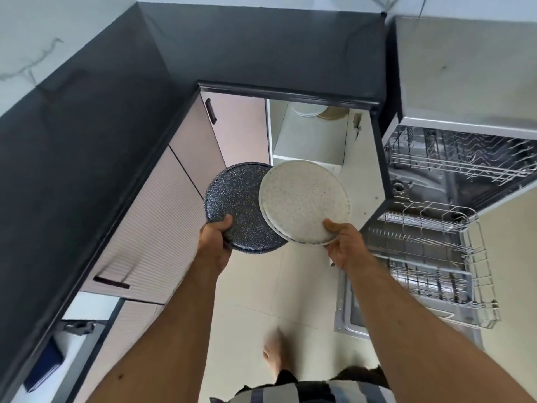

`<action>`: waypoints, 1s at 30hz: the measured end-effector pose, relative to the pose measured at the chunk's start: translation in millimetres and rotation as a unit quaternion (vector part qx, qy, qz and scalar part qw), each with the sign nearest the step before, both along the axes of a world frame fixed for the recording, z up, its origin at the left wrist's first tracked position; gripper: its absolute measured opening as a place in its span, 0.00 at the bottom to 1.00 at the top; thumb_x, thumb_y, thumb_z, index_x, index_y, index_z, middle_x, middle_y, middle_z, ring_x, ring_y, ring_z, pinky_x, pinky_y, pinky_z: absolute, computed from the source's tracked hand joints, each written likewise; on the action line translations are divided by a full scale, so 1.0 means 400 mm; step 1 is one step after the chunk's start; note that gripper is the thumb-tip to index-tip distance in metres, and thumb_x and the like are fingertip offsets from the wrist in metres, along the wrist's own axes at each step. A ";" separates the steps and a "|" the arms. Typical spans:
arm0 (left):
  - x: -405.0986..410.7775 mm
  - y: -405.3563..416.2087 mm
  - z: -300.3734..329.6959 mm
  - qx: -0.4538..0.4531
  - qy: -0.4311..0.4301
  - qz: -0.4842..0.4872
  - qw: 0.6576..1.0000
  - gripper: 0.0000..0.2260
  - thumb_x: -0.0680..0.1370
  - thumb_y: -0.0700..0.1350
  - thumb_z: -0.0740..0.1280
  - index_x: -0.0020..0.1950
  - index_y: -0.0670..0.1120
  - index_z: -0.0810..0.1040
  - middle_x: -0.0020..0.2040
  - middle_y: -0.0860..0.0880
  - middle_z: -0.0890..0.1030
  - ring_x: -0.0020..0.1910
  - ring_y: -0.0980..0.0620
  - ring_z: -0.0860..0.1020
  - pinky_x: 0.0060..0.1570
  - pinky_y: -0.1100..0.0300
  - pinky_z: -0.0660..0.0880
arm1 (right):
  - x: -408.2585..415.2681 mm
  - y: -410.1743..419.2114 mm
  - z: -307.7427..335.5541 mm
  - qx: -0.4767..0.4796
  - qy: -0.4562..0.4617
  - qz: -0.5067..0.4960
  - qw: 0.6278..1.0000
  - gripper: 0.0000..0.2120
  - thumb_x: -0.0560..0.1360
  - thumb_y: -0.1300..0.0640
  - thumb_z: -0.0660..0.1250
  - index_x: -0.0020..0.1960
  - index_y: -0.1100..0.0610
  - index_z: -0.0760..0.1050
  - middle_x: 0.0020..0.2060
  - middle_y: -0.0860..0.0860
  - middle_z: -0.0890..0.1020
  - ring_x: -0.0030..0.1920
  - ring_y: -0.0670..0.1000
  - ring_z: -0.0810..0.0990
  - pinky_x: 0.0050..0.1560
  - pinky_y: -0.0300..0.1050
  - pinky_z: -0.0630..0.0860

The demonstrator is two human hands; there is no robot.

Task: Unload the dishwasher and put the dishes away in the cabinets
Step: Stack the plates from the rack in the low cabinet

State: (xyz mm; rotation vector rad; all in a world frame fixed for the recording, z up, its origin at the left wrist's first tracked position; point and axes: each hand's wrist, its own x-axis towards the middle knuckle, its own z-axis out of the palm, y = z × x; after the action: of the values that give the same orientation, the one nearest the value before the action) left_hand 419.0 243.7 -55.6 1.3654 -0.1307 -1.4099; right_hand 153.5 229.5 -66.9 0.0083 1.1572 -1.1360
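My left hand (214, 239) grips the near rim of a dark speckled plate (236, 199), thumb on top. My right hand (344, 245) grips the near rim of a white speckled plate (302, 199), whose left edge overlaps the dark one. Both plates are held roughly level in front of an open lower cabinet (308, 135). Inside it, on a white shelf, lie a white plate (308, 110) and a tan plate (332, 113), partly hidden by the counter edge. The dishwasher (436, 181) stands open at the right with its wire racks (430, 254) pulled out.
A black countertop (203, 53) wraps the corner at the left and back. Pink cabinet doors with dark handles (211, 111) run below it. The dishwasher door (348, 309) lies low at the right. Pale tiled floor (247, 286) and my bare foot (274, 356) are below.
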 end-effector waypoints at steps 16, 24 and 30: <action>0.018 -0.255 -0.081 0.014 0.031 -0.021 0.999 0.09 0.77 0.33 0.63 0.54 0.41 0.80 0.50 0.47 0.84 0.50 0.48 0.82 0.48 0.52 0.78 | 0.059 -0.200 -0.119 -0.053 -0.091 -0.026 0.994 0.30 0.72 0.70 0.67 0.72 0.59 0.68 0.62 0.59 0.80 0.60 0.61 0.80 0.54 0.59 0.81; -0.028 -0.526 -0.151 0.030 0.044 -0.041 0.998 0.13 0.77 0.33 0.62 0.60 0.40 0.78 0.54 0.45 0.83 0.52 0.47 0.81 0.47 0.53 0.79 | 0.039 -0.431 -0.227 -0.040 -0.098 -0.072 0.992 0.28 0.74 0.71 0.65 0.73 0.58 0.68 0.63 0.58 0.79 0.62 0.60 0.79 0.57 0.60 0.79; -0.073 -0.713 -0.265 0.050 0.061 -0.055 0.995 0.12 0.78 0.34 0.63 0.61 0.41 0.78 0.51 0.47 0.84 0.52 0.48 0.81 0.44 0.55 0.79 | 0.000 -0.589 -0.334 -0.055 -0.102 -0.102 0.988 0.28 0.74 0.72 0.64 0.72 0.59 0.69 0.63 0.58 0.80 0.62 0.59 0.80 0.59 0.61 0.77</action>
State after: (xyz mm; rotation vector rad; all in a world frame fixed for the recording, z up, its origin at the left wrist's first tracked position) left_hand 389.7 -41.7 -161.5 1.3658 -0.0564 -1.6077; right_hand 153.7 -6.3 -200.6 0.1577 0.9248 -1.3450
